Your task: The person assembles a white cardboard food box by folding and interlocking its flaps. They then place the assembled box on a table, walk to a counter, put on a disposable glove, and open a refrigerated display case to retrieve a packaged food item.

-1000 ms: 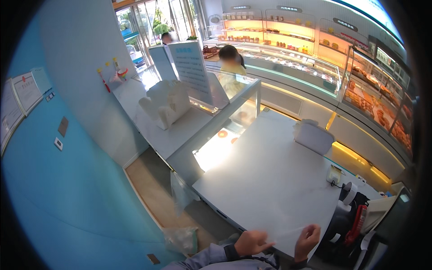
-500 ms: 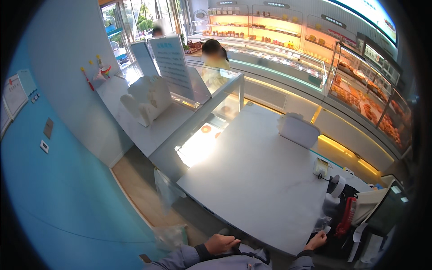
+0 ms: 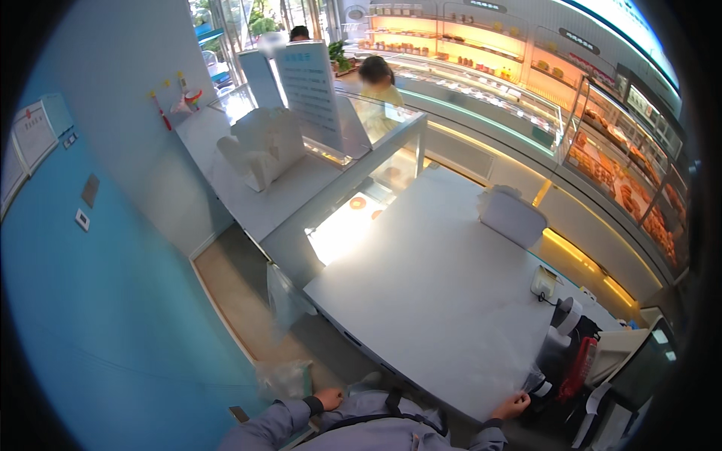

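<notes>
Bright shop fittings curve around me: a blue wall [image 3: 113,316] on my left, lit display cases [image 3: 617,158] with shelves of baked goods along the far side and right, all bent by the wide lens. Directly before me lies a smooth white table [image 3: 436,286], matte and rectangular, its near corner pointing toward my chest.

My right hand [image 3: 511,407] rests at the table's near right edge, fingers curled over the rim and pinching the corner of a thin clear plastic sheet [image 3: 532,379]; the film is so transparent that I can only make out a few glints of it, and I cannot tell how far it spreads over the tabletop. My left hand [image 3: 329,398] hangs low by the table's near left side, just beside my grey jacket; it looks loosely curled, but whether it grips anything I cannot tell, since it is small and partly cut off by my sleeve.

Near that hand, on the floor, sits a crumpled clear bag [image 3: 286,376], and another limp plastic bag [image 3: 284,297] hangs off the table's left corner. A white boxy container [image 3: 511,216] stands at the far right of the table. Beyond a glass case [image 3: 361,195], a white counter carries folded white boxes [image 3: 259,146] and an upright sign board [image 3: 312,86]. A person [image 3: 378,83] stands behind the glass, blurred. Dark equipment at lower right is too jumbled to identify.
</notes>
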Tool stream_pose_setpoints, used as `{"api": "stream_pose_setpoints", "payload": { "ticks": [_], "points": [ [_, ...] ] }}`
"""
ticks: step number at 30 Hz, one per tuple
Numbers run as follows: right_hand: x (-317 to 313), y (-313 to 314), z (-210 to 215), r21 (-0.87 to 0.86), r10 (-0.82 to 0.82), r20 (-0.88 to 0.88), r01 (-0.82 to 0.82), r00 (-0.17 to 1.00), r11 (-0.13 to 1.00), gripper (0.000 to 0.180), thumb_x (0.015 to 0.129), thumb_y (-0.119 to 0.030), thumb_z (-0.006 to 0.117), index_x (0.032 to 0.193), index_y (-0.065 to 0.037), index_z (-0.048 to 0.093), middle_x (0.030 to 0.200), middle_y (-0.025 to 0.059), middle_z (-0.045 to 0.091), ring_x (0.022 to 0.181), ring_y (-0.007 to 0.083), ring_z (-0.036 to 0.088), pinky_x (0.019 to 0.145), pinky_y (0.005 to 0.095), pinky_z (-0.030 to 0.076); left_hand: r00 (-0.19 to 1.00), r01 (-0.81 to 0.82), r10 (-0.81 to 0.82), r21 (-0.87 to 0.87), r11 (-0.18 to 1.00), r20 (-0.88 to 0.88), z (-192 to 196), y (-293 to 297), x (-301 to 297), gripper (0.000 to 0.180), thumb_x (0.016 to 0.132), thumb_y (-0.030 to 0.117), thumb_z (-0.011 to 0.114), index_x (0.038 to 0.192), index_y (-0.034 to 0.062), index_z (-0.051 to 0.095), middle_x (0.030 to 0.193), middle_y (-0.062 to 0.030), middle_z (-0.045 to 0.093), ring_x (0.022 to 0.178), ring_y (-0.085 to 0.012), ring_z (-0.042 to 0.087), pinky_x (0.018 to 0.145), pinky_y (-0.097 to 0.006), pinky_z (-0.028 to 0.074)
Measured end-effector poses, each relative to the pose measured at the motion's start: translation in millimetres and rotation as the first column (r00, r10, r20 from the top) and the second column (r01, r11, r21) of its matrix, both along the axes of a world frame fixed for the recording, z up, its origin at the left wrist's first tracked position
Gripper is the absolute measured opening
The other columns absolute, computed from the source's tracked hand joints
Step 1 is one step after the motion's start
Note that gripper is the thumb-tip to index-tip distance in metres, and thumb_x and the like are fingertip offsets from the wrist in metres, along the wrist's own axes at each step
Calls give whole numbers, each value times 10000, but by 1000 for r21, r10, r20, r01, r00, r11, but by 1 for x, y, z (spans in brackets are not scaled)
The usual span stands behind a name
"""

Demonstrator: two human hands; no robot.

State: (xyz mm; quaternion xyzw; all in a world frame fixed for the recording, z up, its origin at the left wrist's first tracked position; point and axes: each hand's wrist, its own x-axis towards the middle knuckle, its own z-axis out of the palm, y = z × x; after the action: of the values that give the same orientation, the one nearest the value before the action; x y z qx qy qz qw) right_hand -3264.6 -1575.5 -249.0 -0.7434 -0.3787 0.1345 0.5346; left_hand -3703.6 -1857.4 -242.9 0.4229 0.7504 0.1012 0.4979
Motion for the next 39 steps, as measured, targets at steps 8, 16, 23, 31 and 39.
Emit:
{"api": "stream_pose_setpoints", "payload": {
  "ticks": [8, 16, 23, 31, 39],
  "points": [
    [1, -12, -3, -11, -61, 260, 67, 964, 998, 150, 903, -58, 485, 1017, -16, 574, 867, 171, 624, 768, 305, 614, 713, 386, 498, 945, 73, -162, 298, 952, 284, -37, 16, -6, 364, 978, 229, 457, 1274, 46, 564, 1209, -184, 613, 1131, -342, 568, 987, -382, 425],
    [-37, 0, 23, -95, 9, 215, 11, 977, 995, 79, 883, -176, 556, 933, -121, 584, 751, 163, 643, 719, 407, 628, 597, 482, 488, 969, 119, -145, 138, 983, 202, -107, 29, -22, 310, 976, 273, 526, 1112, -5, 540, 979, -113, 642, 865, -216, 610, 752, -347, 498],
    [-29, -16, 32, -41, -44, 164, 52, 986, 998, 108, 899, -243, 598, 916, -143, 560, 646, 109, 625, 620, 366, 613, 534, 483, 464, 921, 343, -368, 180, 922, 130, -98, 90, -49, 294, 945, 308, 575, 857, 27, 574, 785, -86, 630, 681, -207, 588, 616, -368, 473],
    [-38, -17, 37, 14, 59, -41, -58, 997, 998, 157, 892, -267, 636, 914, -121, 582, 647, 95, 611, 600, 317, 626, 523, 408, 477, 978, 171, -191, 200, 965, 86, -13, 157, 30, 382, 959, 356, 559, 705, 73, 584, 603, -23, 564, 477, -110, 463, 451, -311, 377],
    [6, -82, 107, 203, 640, -254, -607, 725, 768, 181, 927, -220, 624, 1017, -68, 582, 726, 118, 635, 653, 231, 650, 581, 336, 480, 887, -48, -174, 459, 887, 428, 87, 184, 259, 296, 955, 229, 582, 1158, 31, 497, 912, -79, 611, 661, -141, 592, 519, -259, 482]
  ]
}}
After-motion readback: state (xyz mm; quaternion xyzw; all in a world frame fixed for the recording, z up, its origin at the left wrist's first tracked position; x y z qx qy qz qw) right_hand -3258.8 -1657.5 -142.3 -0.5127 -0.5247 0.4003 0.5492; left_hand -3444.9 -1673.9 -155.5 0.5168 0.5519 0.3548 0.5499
